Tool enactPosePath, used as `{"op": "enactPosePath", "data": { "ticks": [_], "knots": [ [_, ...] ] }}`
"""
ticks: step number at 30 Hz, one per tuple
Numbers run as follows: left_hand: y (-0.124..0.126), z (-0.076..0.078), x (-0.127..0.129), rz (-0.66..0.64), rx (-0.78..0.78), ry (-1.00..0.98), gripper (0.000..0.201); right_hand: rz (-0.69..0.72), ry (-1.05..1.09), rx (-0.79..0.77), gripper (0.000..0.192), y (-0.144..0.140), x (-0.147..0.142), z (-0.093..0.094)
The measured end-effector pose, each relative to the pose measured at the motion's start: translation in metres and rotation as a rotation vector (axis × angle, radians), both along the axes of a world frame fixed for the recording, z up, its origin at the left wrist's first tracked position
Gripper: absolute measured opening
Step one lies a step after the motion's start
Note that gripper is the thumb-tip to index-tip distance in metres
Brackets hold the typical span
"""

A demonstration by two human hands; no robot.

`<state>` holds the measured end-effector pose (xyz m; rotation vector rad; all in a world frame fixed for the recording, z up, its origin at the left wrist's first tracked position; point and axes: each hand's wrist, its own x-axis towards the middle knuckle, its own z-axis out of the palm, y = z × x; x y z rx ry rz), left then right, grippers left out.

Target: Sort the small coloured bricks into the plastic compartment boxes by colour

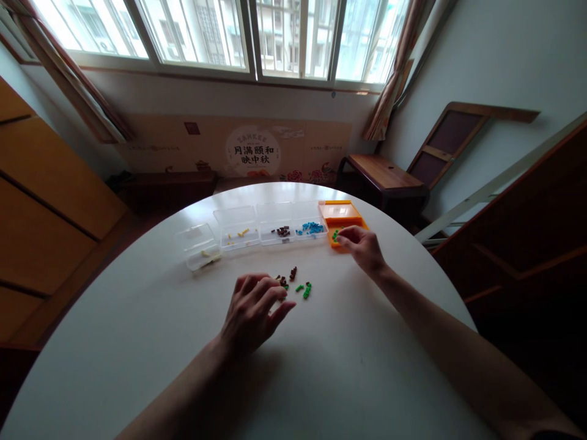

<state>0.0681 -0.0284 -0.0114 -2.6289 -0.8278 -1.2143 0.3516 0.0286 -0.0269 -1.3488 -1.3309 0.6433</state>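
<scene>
My right hand (362, 245) reaches over the open orange box (355, 230), its thumb and fingertips pinched together beside small green bricks (335, 234) in the box. Whether a piece is between those fingertips is too small to tell. Nearer to me, my left hand (254, 305) hovers low over the table with its fingers apart. By its fingertips lie loose brown bricks (293, 273) and green bricks (307, 290), partly hidden behind the fingers.
Clear open boxes stand in a row on the round white table (151, 330). They hold blue bricks (312, 228), dark brown bricks (283, 231) and yellow bricks (243, 233). A smaller clear box (195, 260) sits at the left. Behind the table is a wooden chair (389, 171).
</scene>
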Motion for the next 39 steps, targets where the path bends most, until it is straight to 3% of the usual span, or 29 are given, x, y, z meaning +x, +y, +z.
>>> {"op": "enactPosePath", "data": {
  "ticks": [6,12,17,21,27,39],
  "knots": [
    [0.0,0.003,0.001,0.043,-0.011,-0.037,0.008,-0.164,-0.01,-0.021,0.035,0.012,0.04,0.001],
    [0.006,-0.004,-0.008,0.226,-0.132,-0.105,0.014,-0.22,-0.014,0.091,0.028,0.005,0.041,0.004],
    [0.014,-0.01,-0.015,0.3,-0.229,-0.064,0.023,-0.117,-0.026,0.05,0.025,-0.003,0.02,0.0],
    [0.014,-0.013,-0.015,0.247,-0.276,0.062,0.021,0.027,-0.141,0.044,0.021,-0.014,-0.006,-0.004],
    [0.011,-0.011,-0.014,0.17,-0.26,0.152,0.014,0.247,-0.399,0.172,0.012,-0.032,-0.034,-0.002],
    [0.011,-0.013,-0.013,0.112,-0.208,0.212,0.018,0.305,-0.45,0.194,0.01,-0.038,-0.044,0.0]
  ]
}}
